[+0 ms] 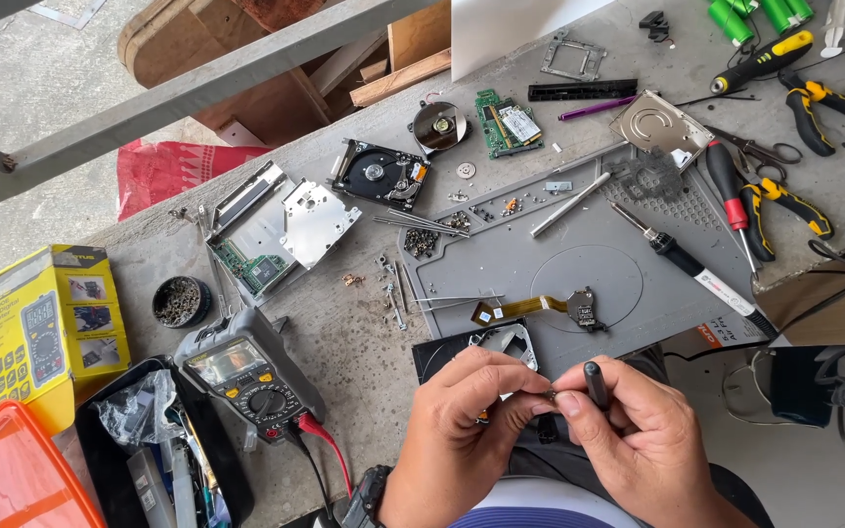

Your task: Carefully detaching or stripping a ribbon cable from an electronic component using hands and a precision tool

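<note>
My left hand [462, 430] and my right hand [638, 435] meet at the near edge of the bench, fingertips pinched together on a very small metal part [550, 395]. My right hand also grips a small black-handled screwdriver [596, 383], its handle sticking up past my thumb. Under my hands lies a black drive casing [442, 357] with a silver metal frame [511, 340]. Just beyond, on the grey work mat [579, 244], rests a laser pickup with an orange flex ribbon [540, 308].
A digital multimeter [246, 374] with red lead sits to the left, beside a yellow box [46, 328]. An opened hard drive [380, 173], a circuit board [507, 123], a soldering iron [687, 264], pliers [784, 200] and screwdrivers [731, 191] crowd the far side.
</note>
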